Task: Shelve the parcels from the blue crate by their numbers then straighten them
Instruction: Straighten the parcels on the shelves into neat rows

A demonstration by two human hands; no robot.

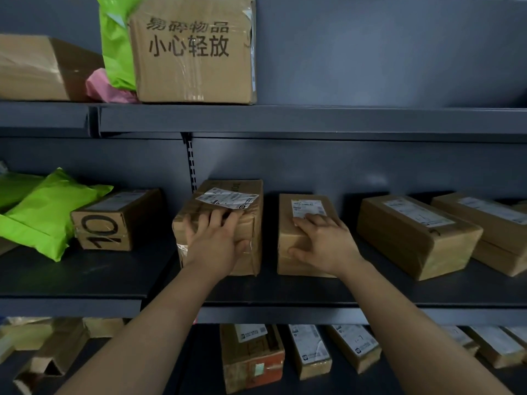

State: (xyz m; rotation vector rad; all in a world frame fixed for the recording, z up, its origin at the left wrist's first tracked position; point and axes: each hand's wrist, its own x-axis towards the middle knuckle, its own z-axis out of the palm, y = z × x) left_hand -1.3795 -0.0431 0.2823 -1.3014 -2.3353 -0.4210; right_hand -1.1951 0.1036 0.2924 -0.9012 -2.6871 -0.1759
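Left hand (pixel 212 242), grip spread, presses the taller brown cardboard parcel (pixel 228 195); right hand (pixel 322 243) likewise presses the flatter brown cardboard parcel (pixel 288 215); both lie lengthwise, mid-frame.

parcels (pixel 253 238) brown | labels (pixel 226 198) white | mailer bag (pixel 48 212) lime green | crumpled bag (pixel 99 86) pink | shelf (pixel 85 275) dark grey | box (pixel 137 206) numerals black

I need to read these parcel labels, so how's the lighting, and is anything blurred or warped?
Head view: dim, even light, no hard glare; the wide lens slightly bends the upper shelf edge; the green bag up top is blurred; the label by the right hand is too soft to read.
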